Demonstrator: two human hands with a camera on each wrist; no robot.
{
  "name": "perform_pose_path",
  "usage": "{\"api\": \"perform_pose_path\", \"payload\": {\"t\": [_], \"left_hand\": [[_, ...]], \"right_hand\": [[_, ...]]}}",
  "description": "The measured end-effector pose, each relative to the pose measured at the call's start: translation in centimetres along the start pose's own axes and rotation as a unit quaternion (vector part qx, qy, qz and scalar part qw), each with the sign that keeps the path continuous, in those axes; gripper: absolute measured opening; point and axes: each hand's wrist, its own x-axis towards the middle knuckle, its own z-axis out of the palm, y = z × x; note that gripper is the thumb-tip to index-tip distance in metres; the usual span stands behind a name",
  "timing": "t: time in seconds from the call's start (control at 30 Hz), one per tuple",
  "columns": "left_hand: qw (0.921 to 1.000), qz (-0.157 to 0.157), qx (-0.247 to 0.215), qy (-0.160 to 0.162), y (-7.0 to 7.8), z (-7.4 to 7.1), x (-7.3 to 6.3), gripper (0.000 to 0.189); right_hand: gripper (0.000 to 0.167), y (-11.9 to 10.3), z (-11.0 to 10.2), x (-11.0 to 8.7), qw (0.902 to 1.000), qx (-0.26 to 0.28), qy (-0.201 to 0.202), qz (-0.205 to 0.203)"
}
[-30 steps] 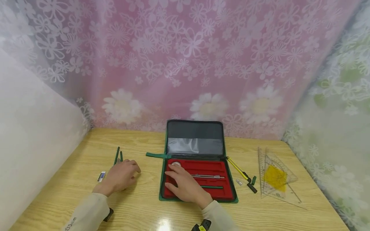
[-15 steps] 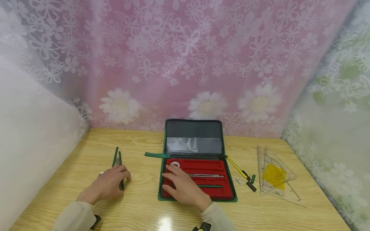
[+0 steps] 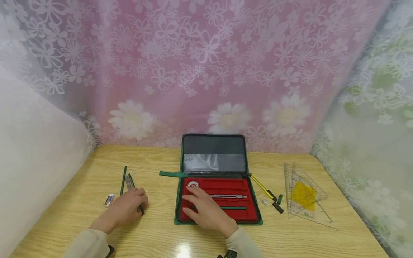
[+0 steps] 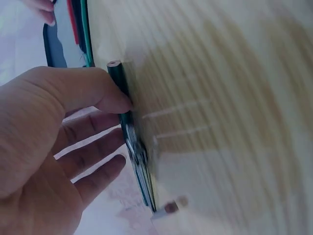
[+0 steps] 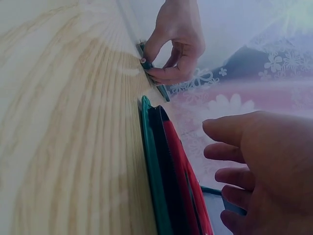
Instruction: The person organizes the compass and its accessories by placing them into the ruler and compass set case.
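Note:
On the left of the table, my left hand (image 3: pixel 129 207) pinches a dark green pencil (image 4: pixel 116 73) between thumb and fingers. The pencil's end sticks out past the thumb. Beside it lie a silver compass-like metal tool (image 4: pixel 138 154) and a second green pencil (image 3: pixel 123 179). My right hand (image 3: pixel 208 211) hovers over the open drawing-set case (image 3: pixel 176 211), its fingers spread and apart from the case in the right wrist view. Inside the red tray (image 3: pixel 222 183) are a round white dial-like piece (image 3: pixel 193 184), a silver compass (image 3: pixel 230 196) and a green pencil (image 3: pixel 233 208).
A white eraser (image 3: pixel 109 200) lies left of the left hand. Right of the case are a yellow compass-like tool (image 3: pixel 262 185), a black piece (image 3: pixel 278 208), a small green piece (image 3: pixel 279 199) and clear set squares (image 3: pixel 295 211) over something yellow (image 3: pixel 303 196). A flowered curtain (image 3: pixel 206 89) hangs behind.
My left hand has moved left onto the pencils and now pinches one, which lies farther from the other pencil. The eraser shows again. My right hand has stayed over the case.

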Motion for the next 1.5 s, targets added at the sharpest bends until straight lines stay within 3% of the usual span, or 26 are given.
{"api": "perform_pose_path", "payload": {"t": [0.17,0.27,0.57,0.83,1.07,1.27,1.4,1.5], "left_hand": [[0.9987,0.045,-0.024,0.005,1.2,0.8,0.8,0.035],[0.9984,0.049,-0.027,0.005,1.4,1.0,1.0,0.035],[0.9964,0.016,0.079,0.026,-1.0,0.4,1.2,0.028],[0.9972,0.042,0.06,-0.013,-1.5,0.0,2.1,0.028],[0.9952,0.072,0.064,-0.012,-1.5,-0.4,3.0,0.03],[0.9953,0.083,0.047,0.015,-0.2,-0.7,4.1,0.023],[0.9922,0.101,0.062,0.038,1.6,-0.7,5.6,0.02],[0.9904,0.116,0.065,0.037,3.3,-0.4,6.8,0.018]], "right_hand": [[0.043,0.4,-0.1,-0.5,0.9999,-0.001,0.001,0.01],[0.044,0.6,-0.1,-0.8,0.9999,-0.001,-0.002,0.015],[0.046,1.2,-0.2,-1.7,0.9994,0.007,-0.011,0.033],[0.047,1.6,-0.3,-2.6,0.9987,0.021,-0.015,0.044],[0.047,2.3,-1.4,-3.3,0.9981,0.017,-0.005,0.059],[0.044,3.1,-3.0,-3.8,0.9985,-0.013,0.022,0.049],[0.042,3.7,-3.9,-4.3,0.9966,-0.027,0.048,0.062],[0.041,4.1,-4.2,-4.9,0.995,-0.031,0.061,0.072]]}}
